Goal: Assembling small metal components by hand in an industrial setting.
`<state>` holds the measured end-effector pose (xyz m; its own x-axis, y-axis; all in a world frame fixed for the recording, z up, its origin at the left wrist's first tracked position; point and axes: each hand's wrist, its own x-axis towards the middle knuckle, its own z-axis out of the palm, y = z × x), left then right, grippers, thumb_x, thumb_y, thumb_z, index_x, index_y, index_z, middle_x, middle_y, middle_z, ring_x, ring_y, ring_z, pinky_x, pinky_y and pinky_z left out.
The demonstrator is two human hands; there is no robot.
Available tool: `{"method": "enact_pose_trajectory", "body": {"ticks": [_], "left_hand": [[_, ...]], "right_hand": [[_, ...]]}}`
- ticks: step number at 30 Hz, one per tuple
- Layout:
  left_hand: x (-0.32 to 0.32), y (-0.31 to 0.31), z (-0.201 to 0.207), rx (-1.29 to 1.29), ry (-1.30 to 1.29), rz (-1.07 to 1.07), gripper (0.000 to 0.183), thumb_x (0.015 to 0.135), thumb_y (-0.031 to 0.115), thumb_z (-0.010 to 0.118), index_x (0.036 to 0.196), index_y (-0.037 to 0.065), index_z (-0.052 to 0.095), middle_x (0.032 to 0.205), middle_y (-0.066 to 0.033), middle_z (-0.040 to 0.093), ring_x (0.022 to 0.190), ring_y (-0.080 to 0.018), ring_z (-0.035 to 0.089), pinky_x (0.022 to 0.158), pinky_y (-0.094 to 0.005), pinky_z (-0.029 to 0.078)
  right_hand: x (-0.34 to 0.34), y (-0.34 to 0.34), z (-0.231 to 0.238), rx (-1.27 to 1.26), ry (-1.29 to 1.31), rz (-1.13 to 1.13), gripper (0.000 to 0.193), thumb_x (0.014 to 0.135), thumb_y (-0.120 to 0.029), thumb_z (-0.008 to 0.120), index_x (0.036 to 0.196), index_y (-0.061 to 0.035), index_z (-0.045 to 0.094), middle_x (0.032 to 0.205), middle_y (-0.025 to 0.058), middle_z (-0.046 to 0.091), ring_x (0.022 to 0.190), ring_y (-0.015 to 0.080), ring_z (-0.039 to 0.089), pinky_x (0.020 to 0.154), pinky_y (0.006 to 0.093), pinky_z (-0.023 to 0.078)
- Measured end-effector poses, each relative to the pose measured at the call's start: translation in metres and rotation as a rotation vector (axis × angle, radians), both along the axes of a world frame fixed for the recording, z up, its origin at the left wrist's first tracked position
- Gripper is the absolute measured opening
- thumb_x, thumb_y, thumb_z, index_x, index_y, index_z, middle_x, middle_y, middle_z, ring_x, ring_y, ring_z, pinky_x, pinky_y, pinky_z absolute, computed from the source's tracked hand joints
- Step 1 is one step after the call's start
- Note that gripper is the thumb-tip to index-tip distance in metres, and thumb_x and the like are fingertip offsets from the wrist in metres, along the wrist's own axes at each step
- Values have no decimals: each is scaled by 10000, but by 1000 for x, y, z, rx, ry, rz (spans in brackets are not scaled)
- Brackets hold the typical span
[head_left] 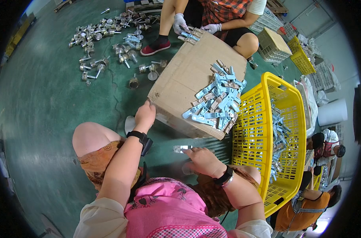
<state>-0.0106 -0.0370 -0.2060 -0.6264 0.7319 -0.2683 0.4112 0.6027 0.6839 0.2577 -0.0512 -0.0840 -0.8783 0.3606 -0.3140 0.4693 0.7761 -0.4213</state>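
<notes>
My left hand is closed at the near left corner of a brown cardboard box, its fingers against the edge and partly hidden. Just in front of my lap, the fingers of my right hand are curled, with a small flat silvery piece at their tips; its kind is too small to tell. On the right part of the box top lies a heap of light blue and beige clips, some reaching the near edge. More such clips line the far edge, by a co-worker's gloved hands.
A yellow slotted basket holding blue clips stands close by my right hand. Many metal parts with stems lie on the green floor, far left. Other people sit at the right, and crates stand behind the co-worker.
</notes>
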Motion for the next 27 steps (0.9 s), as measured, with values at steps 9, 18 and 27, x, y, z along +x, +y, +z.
{"method": "enact_pose_trajectory", "body": {"ticks": [9,18,27], "left_hand": [[5,1,15,-60,-27,12,357,837,263,387,1089,55,530,877,-214,632,796,-364,617,743,-464,470],[1,1,4,-8,-19,19,359,831,217,404,1141,99,541,829,-198,638,560,-332,620,569,-426,520],[4,1,20,-46,-67,19,375,829,218,407,1163,105,534,843,-199,637,575,-331,624,572,-425,522]], "right_hand": [[-2,-1,4,11,-2,-15,372,730,-216,656,1026,-36,523,853,159,605,812,325,596,711,413,473],[-3,-1,4,4,-7,-24,380,726,-214,662,1035,-38,529,826,152,609,799,320,598,702,410,473],[-3,-1,2,7,-1,-17,391,726,-210,662,1054,-41,531,829,151,608,800,319,597,704,407,471]]}}
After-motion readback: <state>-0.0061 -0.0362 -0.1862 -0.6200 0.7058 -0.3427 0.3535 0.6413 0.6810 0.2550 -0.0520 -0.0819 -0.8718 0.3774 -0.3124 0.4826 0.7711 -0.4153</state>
